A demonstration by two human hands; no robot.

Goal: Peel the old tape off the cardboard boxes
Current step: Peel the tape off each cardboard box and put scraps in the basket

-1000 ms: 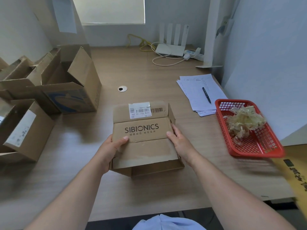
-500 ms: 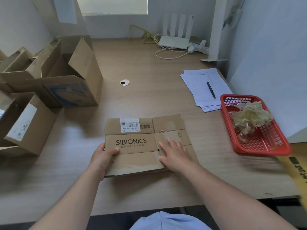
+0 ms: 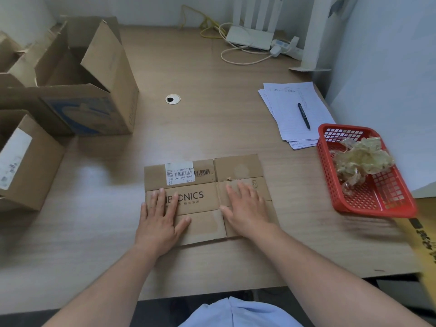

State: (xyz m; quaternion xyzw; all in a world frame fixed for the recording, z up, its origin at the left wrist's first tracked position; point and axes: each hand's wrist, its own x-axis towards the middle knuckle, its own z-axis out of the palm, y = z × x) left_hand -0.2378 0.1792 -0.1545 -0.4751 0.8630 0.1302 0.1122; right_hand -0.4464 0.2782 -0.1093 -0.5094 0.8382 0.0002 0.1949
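Observation:
A small brown cardboard box (image 3: 238,169) with black lettering and a white barcode label lies flattened on the wooden desk in front of me. My left hand (image 3: 160,217) presses flat on its left half, fingers straight, covering part of the lettering. My right hand (image 3: 246,208) lies palm down on its right half, fingers spread. A red plastic basket (image 3: 377,201) at the right holds a crumpled wad of peeled clear tape (image 3: 361,159).
Open cardboard boxes (image 3: 89,79) stand at the left, one with a white label (image 3: 23,161) nearest me. A stack of papers (image 3: 290,109) with a black pen (image 3: 303,115) lies right of centre. A white router and cables (image 3: 250,40) sit at the back.
The box stood up as a folded shape held at both sides a second ago; it has been pushed down flat, and both my hands have moved onto its top face.

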